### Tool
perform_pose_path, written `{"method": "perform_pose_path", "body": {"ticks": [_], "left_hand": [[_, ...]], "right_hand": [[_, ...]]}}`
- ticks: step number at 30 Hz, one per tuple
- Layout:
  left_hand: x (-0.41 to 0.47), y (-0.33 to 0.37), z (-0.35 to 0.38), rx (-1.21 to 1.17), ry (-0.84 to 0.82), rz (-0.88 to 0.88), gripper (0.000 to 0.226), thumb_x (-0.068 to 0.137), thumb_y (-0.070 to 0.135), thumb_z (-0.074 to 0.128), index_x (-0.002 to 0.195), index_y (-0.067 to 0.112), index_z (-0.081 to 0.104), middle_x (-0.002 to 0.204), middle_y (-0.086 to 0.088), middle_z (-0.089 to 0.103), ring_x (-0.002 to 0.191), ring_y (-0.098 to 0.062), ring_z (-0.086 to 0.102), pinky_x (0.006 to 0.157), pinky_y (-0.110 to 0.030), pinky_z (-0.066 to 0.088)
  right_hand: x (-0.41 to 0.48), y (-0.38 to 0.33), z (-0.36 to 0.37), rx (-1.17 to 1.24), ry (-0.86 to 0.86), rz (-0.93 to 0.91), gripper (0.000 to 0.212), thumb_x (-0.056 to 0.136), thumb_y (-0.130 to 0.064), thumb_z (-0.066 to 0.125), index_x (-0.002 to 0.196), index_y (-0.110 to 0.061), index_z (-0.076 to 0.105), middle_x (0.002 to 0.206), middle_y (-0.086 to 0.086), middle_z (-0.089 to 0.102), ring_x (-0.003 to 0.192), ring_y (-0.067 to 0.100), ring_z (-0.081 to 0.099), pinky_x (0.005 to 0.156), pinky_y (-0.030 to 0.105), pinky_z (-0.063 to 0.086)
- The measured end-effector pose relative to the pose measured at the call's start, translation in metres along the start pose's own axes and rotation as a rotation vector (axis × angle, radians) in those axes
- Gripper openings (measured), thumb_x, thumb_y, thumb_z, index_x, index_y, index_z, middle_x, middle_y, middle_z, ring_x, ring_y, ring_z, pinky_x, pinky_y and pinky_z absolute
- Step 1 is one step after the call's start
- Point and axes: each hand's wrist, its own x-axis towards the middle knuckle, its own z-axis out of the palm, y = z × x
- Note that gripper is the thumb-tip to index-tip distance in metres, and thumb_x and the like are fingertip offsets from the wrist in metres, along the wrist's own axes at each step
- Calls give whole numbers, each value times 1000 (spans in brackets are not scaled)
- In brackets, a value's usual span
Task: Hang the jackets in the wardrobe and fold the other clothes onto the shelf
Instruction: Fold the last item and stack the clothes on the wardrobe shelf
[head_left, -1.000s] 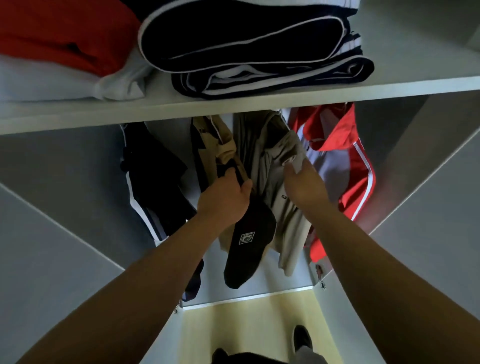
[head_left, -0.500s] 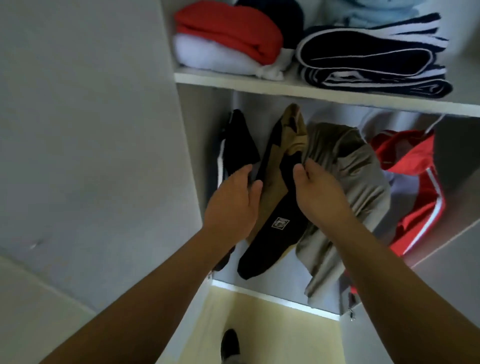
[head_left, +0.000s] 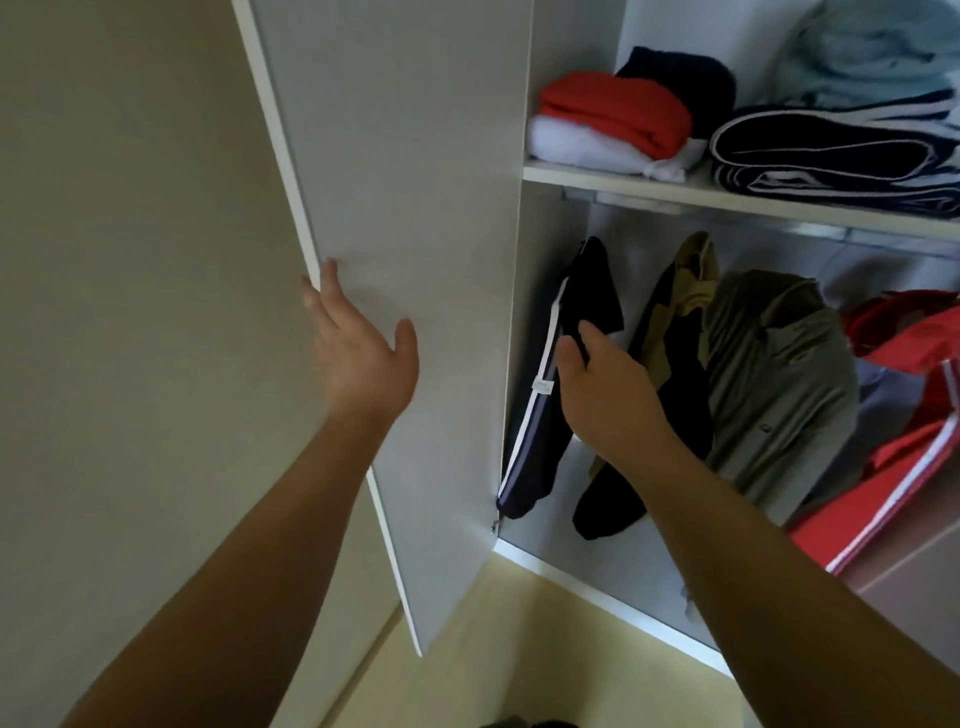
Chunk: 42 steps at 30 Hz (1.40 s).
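Note:
Several jackets hang from the rail under the wardrobe shelf (head_left: 623, 183): a navy jacket with white stripes (head_left: 550, 415) at the left, a tan and black one (head_left: 675, 332), a grey-green one (head_left: 779, 384) and a red one (head_left: 904, 457) at the right. My right hand (head_left: 602, 395) reaches in front of the navy jacket, thumb and fingers pinching its dark fabric. My left hand (head_left: 358, 348) is open, its fingers wrapped over the outer edge of the open left wardrobe door (head_left: 415, 208). Folded clothes lie on the shelf: red on white (head_left: 613, 117), navy striped (head_left: 831, 161), pale blue (head_left: 872, 57).
A plain wall (head_left: 130, 260) stands left of the door. The yellow floor (head_left: 545, 649) lies below the wardrobe's white bottom edge (head_left: 597, 587). A light grey panel (head_left: 914, 587) shows at the lower right.
The view has swung left. My left hand has left the tan and black jacket and gone to the door's edge. My right hand has moved left from the grey-green jacket to the navy one.

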Motion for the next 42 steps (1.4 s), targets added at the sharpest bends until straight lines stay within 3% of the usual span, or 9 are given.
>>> {"method": "perform_pose_path", "body": {"ticks": [4, 10, 14, 21, 25, 28, 34, 38, 42], "left_hand": [[-18, 17, 0, -94, 55, -13, 55, 79, 13, 65, 128, 4, 41, 133, -20, 45, 119, -37, 50, 99, -35, 41], [-82, 65, 29, -199, -60, 189, 55, 78, 10, 72, 120, 22, 39, 136, -11, 46, 130, -28, 46, 109, -41, 44], [-88, 98, 56, -353, -351, 304, 58, 89, 22, 72, 137, 29, 40, 131, 8, 54, 113, -13, 59, 97, -30, 55], [-88, 159, 106, -333, -719, 622, 33, 99, 22, 57, 128, 33, 47, 123, 20, 63, 110, 1, 61, 95, -30, 54], [-121, 216, 127, -496, -903, 733, 22, 100, 23, 54, 121, 30, 52, 114, 12, 68, 105, -4, 65, 91, -33, 56], [-149, 259, 141, -587, -982, 839, 16, 101, 21, 52, 116, 26, 56, 106, 9, 69, 99, -10, 67, 88, -39, 56], [-202, 322, 156, -749, -1082, 946, 19, 94, 13, 55, 108, 24, 61, 101, 11, 70, 96, -9, 68, 86, -40, 55], [-225, 341, 158, -811, -1104, 1022, 19, 92, 15, 55, 109, 22, 62, 100, 12, 68, 93, -8, 66, 82, -37, 55], [-235, 349, 159, -868, -1086, 1031, 19, 93, 9, 60, 109, 18, 63, 97, 12, 65, 82, 0, 60, 75, -27, 50]], "right_hand": [[-19, 5, -12, -12, 35, 14, 43, 109, -40, 32, 138, -13, 48, 124, 12, 62, 118, 29, 57, 87, 29, 34], [-37, 30, -44, 19, 100, 59, 33, 110, -38, 32, 133, -22, 49, 102, 3, 57, 102, 22, 55, 86, 28, 38], [-48, 46, -78, -30, 202, 121, 49, 111, -35, 32, 153, -10, 37, 147, 12, 51, 134, 29, 48, 92, 15, 30], [-65, 86, -135, -76, 448, 231, 40, 110, -31, 32, 136, -8, 51, 111, 15, 64, 110, 37, 61, 71, 26, 29], [-93, 107, -170, -108, 671, 316, 39, 107, -30, 40, 142, -16, 50, 102, 6, 67, 92, 26, 65, 69, 20, 40], [-122, 121, -192, -110, 974, 335, 38, 100, -24, 55, 137, -15, 53, 130, 10, 57, 118, 29, 57, 98, 37, 46], [-183, 142, -239, -285, 1560, 519, 62, 83, -17, 68, 138, -11, 42, 143, 13, 39, 130, 34, 39, 105, 46, 29], [-215, 162, -276, -54, 1393, 670, 91, 87, -31, 67, 158, -15, 12, 163, 4, 27, 148, 27, 31, 121, 48, 22], [-229, 170, -283, 117, 1217, 658, 61, 83, -42, 68, 138, -29, 46, 127, -11, 64, 115, 16, 64, 103, 41, 50]]}}
